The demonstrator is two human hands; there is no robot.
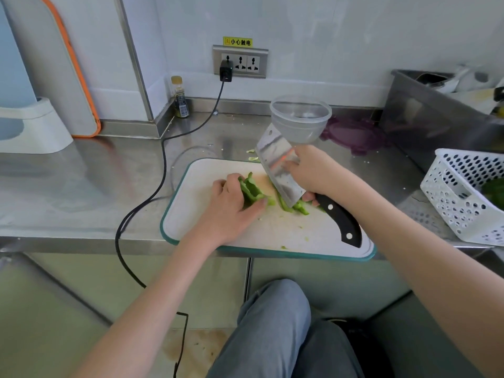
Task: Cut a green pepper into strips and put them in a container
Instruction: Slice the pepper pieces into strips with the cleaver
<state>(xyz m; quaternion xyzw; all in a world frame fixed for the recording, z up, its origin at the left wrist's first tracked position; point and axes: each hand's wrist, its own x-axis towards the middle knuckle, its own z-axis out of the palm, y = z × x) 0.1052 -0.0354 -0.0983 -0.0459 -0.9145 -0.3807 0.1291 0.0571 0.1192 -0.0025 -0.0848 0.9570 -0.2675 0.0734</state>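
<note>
A white cutting board (207, 173) with a teal rim lies at the counter's front edge. My left hand (231, 205) presses a large green pepper piece (252, 190) down on it. Just to the right lie cut pepper strips (300, 208), partly under the cleaver (281, 170). My right hand (311, 170) grips the cleaver at the blade, near its spine; the black handle sticks out free toward me. The blade's edge rests on the board among the strips. A clear plastic container (300, 118) stands behind the board and looks empty.
A purple lid (351, 135) lies right of the container. A white perforated basket (463, 192) with greens sits at the right and a metal tub (436, 115) behind it. A black cable (163, 165) runs from the wall socket past the board's left side. A small bottle (180, 98) stands by the wall.
</note>
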